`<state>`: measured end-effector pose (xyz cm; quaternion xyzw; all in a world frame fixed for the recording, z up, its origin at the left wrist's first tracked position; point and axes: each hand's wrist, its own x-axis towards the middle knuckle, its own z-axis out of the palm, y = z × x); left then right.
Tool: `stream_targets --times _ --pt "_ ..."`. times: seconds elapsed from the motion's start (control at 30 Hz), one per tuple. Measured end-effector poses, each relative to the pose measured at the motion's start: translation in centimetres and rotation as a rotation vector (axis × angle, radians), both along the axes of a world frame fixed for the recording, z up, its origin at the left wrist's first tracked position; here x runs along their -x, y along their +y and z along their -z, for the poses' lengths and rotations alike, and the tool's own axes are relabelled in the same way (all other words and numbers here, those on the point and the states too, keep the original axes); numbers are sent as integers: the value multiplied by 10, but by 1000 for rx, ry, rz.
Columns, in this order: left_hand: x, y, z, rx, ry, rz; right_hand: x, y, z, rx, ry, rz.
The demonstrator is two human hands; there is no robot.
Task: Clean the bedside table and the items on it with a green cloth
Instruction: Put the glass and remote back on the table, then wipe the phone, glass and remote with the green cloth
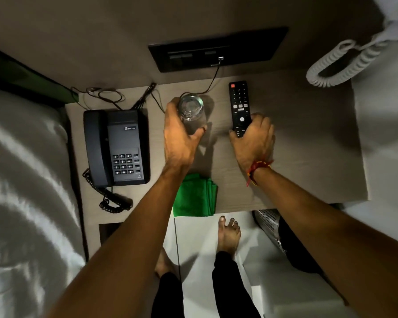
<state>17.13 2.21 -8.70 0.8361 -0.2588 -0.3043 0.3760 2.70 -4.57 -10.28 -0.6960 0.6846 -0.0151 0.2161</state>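
Observation:
A folded green cloth point(194, 196) lies at the front edge of the pale wooden bedside table point(308, 138), partly under my left forearm. My left hand point(179, 136) is wrapped around a clear drinking glass point(190, 107) that stands near the table's middle. A black TV remote point(239, 104) lies just right of the glass, pointing toward the wall. My right hand point(254, 138) grips its near end with the fingers on both sides. A black desk phone point(117, 145) sits on the left part of the table.
Thin black cables point(115, 97) trail behind the phone toward a dark wall socket panel point(218, 50). A white coiled cord point(345, 63) hangs at the upper right. The bed point(25, 180) is at the left, a perforated metal bin point(268, 222) under the table's right front. My bare feet stand below.

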Motion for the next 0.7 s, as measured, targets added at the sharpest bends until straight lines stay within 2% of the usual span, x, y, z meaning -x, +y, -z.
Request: stream_targets --times 0.1,0.2,0.27,0.33,0.43,0.53,0.6,0.7 --pt "-4 23 -2 -63 -126 60 -3 13 -4 99 54 -15" --pt "-20 62 -6 -131 -330 92 -12 40 -5 168 -86 -97" --pt "-33 91 -7 -201 -457 111 -17 59 -1 83 -179 -187" --pt "-47 126 -8 -274 -525 75 -23 83 3 -87 -203 -279" --pt "-59 176 -6 -396 -520 -50 -25 115 5 -259 -152 -346" --pt "-66 218 0 -494 -412 -111 -24 141 3 -242 -86 -409" --pt "-68 233 4 -533 -361 -93 -19 142 0 -232 -56 -447" --pt "-73 258 8 -609 -394 42 -20 151 -2 -219 12 -437"
